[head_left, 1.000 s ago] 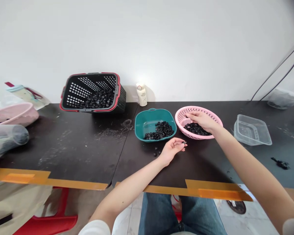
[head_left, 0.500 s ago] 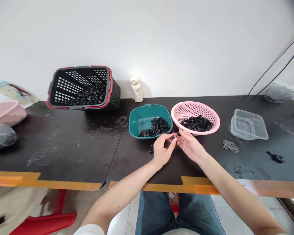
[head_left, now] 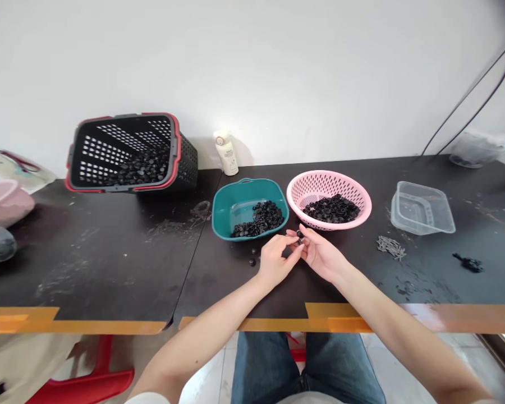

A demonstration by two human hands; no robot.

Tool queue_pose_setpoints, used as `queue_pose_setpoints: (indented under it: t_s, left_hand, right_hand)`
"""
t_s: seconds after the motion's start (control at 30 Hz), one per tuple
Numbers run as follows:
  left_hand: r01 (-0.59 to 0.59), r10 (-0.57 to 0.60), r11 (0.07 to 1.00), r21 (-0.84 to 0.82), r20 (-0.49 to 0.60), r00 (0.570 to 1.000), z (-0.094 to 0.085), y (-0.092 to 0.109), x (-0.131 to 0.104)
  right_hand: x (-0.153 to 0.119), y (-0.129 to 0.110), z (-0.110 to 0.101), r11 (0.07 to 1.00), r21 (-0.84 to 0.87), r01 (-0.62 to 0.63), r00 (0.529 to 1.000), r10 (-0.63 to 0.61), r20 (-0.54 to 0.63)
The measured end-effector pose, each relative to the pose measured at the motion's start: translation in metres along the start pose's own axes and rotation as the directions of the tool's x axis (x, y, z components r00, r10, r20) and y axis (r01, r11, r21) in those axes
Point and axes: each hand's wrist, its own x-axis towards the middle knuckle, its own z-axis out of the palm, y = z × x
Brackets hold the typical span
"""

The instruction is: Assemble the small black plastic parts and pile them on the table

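Observation:
Small black parts (head_left: 299, 234) are pinched between the fingertips of both hands, just in front of the pink basket. My left hand (head_left: 274, 259) closes thumb and fingers on them from the left. From the right, my right hand (head_left: 320, 255) grips them too. The teal basin (head_left: 230, 209) holds a heap of round black pieces (head_left: 263, 219). Black ring-like pieces lie in the pink basket (head_left: 359, 193). Two loose black pieces (head_left: 252, 262) rest on the table in front of the basin. How the held parts fit together is too small to tell.
A tilted black crate (head_left: 189, 163) with black pieces stands at the back left, beside a white bottle (head_left: 227, 155). Right of my hands are metal pins (head_left: 390, 247), a clear plastic box (head_left: 423, 209) and a small black bundle (head_left: 469, 262). Tape (head_left: 109, 327) lines the table's front edge.
The camera view has shifted, so the table's objects appear slightly further left. Both hands stay together, and a round black piece now shows more plainly at the fingertips.

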Motion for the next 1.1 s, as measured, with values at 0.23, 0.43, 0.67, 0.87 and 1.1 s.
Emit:
queue_pose_setpoints:
  t_s: [0.23,0.43,0.67,0.87,1.1]
  left_hand:
    - [0.014,-0.014,1.0,-0.001,-0.013,1.0,0.0009,-0.0008,0.0013]
    - [0.039,-0.04,0.999,-0.009,-0.048,0.998,0.001,-0.0005,0.0016]
    - [0.06,-0.059,0.998,0.006,-0.082,0.995,-0.0001,-0.002,0.0015]
    - [0.091,-0.095,0.995,-0.038,-0.129,0.987,-0.0017,-0.0027,0.0023]
    - [0.086,-0.09,0.996,-0.037,-0.12,0.989,-0.0027,-0.0009,0.0022]
  right_hand:
    - [-0.0023,0.0009,-0.0001,0.999,0.024,0.021,1.0,-0.021,0.003]
    - [-0.0035,0.0005,-0.0001,0.997,-0.053,0.05,0.999,-0.05,0.001]
    - [-0.0053,-0.0026,0.0013,0.986,-0.101,0.133,0.991,-0.135,-0.012]
    - [-0.0056,-0.0011,0.0002,0.978,-0.114,0.176,0.984,-0.172,0.05]
    - [-0.0024,0.0031,-0.0019,0.985,-0.066,0.158,0.987,-0.156,0.03]
